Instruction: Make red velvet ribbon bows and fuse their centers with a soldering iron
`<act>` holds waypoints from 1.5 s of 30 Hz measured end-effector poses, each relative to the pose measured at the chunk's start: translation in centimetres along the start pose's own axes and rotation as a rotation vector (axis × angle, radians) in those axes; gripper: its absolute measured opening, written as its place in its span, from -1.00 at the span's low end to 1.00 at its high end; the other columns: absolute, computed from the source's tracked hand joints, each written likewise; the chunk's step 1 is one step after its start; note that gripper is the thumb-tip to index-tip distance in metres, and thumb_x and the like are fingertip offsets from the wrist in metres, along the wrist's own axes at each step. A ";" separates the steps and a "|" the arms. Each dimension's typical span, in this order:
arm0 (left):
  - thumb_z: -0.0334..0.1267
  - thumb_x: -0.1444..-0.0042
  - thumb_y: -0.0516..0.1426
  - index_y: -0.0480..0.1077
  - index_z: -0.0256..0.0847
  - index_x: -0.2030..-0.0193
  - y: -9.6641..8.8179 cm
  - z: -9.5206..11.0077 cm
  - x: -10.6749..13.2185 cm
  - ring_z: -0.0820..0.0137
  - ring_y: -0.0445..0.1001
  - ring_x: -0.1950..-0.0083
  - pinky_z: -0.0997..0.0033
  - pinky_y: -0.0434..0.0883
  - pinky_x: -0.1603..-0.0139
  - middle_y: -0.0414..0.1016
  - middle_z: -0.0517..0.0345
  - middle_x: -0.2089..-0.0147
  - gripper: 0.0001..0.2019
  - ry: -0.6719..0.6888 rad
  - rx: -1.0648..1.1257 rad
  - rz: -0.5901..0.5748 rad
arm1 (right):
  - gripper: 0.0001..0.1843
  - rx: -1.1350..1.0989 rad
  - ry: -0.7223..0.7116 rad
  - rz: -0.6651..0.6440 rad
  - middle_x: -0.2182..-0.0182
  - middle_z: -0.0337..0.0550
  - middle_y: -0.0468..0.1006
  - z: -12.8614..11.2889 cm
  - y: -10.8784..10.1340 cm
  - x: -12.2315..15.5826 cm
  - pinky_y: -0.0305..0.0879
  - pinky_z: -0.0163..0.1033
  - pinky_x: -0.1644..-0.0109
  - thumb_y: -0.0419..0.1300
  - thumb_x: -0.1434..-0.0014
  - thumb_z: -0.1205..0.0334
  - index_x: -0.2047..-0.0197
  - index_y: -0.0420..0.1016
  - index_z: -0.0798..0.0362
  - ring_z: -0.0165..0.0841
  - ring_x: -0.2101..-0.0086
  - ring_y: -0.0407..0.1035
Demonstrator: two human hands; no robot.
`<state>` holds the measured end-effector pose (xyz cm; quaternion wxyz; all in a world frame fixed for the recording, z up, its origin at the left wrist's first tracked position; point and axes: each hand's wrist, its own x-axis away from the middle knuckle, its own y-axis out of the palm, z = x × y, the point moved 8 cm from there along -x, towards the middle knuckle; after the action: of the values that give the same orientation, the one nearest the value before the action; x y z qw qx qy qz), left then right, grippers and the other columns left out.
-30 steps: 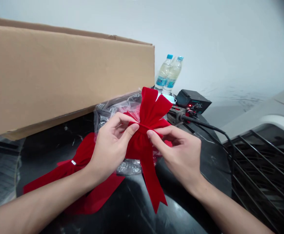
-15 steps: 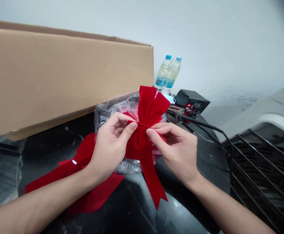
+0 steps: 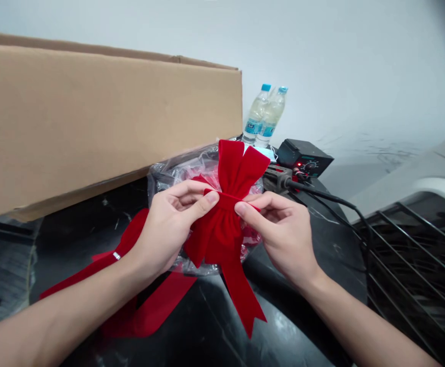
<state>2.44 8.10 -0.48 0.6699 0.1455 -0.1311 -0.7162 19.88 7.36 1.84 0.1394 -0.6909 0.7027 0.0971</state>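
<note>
Black and glossy, the worktop (image 3: 207,316) carries a cardboard box (image 3: 108,122) at the back. Before a clear plastic bag (image 3: 167,176), the left hand (image 3: 171,219) and right hand (image 3: 289,229) each pinch a red bow's (image 3: 224,237) middle between thumb and fingers. Another red bow (image 3: 169,300) lies leftward, partly hidden.

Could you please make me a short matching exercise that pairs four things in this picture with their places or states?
1. Central red bow
2. Cardboard box
3. Clear bottles
4. Black dial unit

A. Topped with blue caps
B. Shows a lit red light
C. Pinched by left hand and right hand
D. At the picture's upper left

Pairs: 1-C; 2-D; 3-A; 4-B
</note>
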 end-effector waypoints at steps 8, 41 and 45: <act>-0.35 -0.11 0.41 0.57 -0.23 0.21 0.6 -0.7 -0.8 0.62 0.37 0.47 0.68 0.33 0.40 0.46 0.29 0.49 -0.86 -0.127 0.088 -0.155 | -0.85 -0.078 -0.069 -0.049 0.42 -0.26 0.60 0.2 -0.1 -0.1 0.40 -0.36 0.36 0.43 -0.18 0.26 0.40 0.58 0.02 -0.44 0.44 0.44; -0.43 0.05 0.45 0.38 -0.08 0.01 0.3 0.1 -0.4 0.32 0.66 0.28 0.45 0.55 0.26 0.70 0.22 0.30 -0.49 -0.042 -0.241 -0.142 | -0.91 0.218 -0.249 -0.137 0.29 -0.22 0.65 -1.5 -0.3 0.7 0.46 -0.30 0.23 0.39 -0.27 0.27 0.28 0.56 0.01 -0.39 0.31 0.52; -0.42 0.05 0.46 0.39 -0.07 -0.01 0.4 -0.1 -0.6 0.33 0.66 0.27 0.45 0.56 0.24 0.70 0.23 0.31 -0.48 -0.048 -0.285 -0.181 | -0.91 0.312 -0.348 -0.086 0.31 -0.26 0.68 -2.6 -0.4 1.5 0.49 -0.30 0.20 0.40 -0.23 0.35 0.27 0.60 0.00 -0.39 0.33 0.55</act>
<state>2.88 8.63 -0.40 0.6133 0.0432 -0.0307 -0.7881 20.09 5.06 3.85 0.3676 -0.6632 0.6445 0.0989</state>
